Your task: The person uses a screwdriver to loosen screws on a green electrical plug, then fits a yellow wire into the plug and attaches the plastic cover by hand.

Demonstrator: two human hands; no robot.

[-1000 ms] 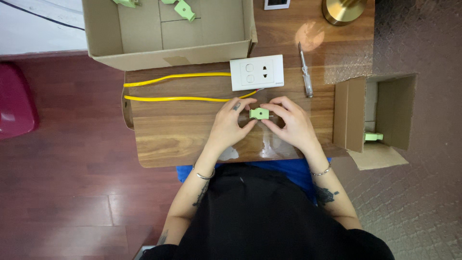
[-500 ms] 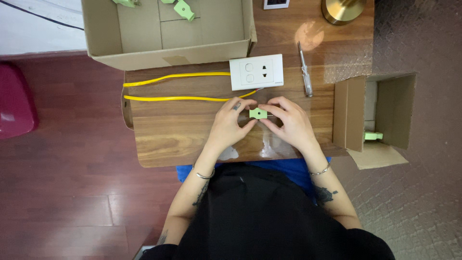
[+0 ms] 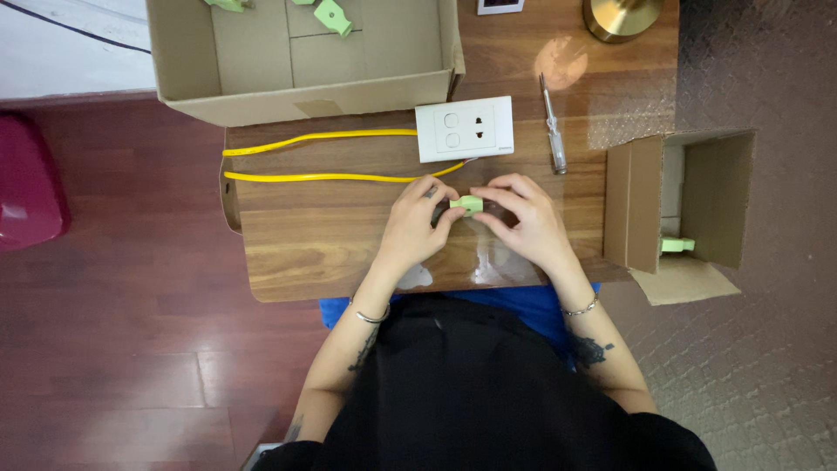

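Little has shifted since the earlier frames: both hands keep to the same spot at the near middle of the wooden table (image 3: 305, 253), with only a slight change of grip. Nearest, the left hand (image 3: 412, 228) and right hand (image 3: 526, 225) meet, fingers curled narrowly round a small green plug (image 3: 468, 204) held between them just above the tabletop. Judging by this, the plug is being worked on by hand and is not yet set down or joined to anything; the screwdriver (image 3: 552, 131) lies untouched beyond the right hand. Just past the hands a yellow cable (image 3: 323, 177) runs to a white socket plate (image 3: 464, 128). Right, an open small box (image 3: 632, 205) holds another green piece (image 3: 677, 245). Farthest, a large cardboard box (image 3: 314, 96) contains more green pieces (image 3: 333, 16)
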